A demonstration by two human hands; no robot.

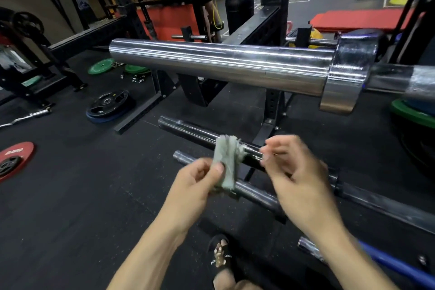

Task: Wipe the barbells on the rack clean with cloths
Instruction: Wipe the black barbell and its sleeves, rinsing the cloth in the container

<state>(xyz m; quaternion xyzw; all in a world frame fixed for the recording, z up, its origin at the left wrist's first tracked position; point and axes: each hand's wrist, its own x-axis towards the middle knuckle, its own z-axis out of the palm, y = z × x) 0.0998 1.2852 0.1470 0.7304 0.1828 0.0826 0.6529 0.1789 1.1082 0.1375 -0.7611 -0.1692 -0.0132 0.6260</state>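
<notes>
Your left hand (200, 179) pinches one pale green cloth (227, 160), bunched, in front of the lower bars. Your right hand (296, 172) is blurred just beside it, fingers loosely curled, holding nothing you can make out. The rack (274, 37) carries three chrome barbell sleeves: the top barbell (223, 65) and two lower barbells (186, 127) beneath.

One head-worn camera looks forward and down, close over the barbell sleeve (219, 66).

Dim gym, chrome glare, motion-blurred right hand (299, 179)
</notes>
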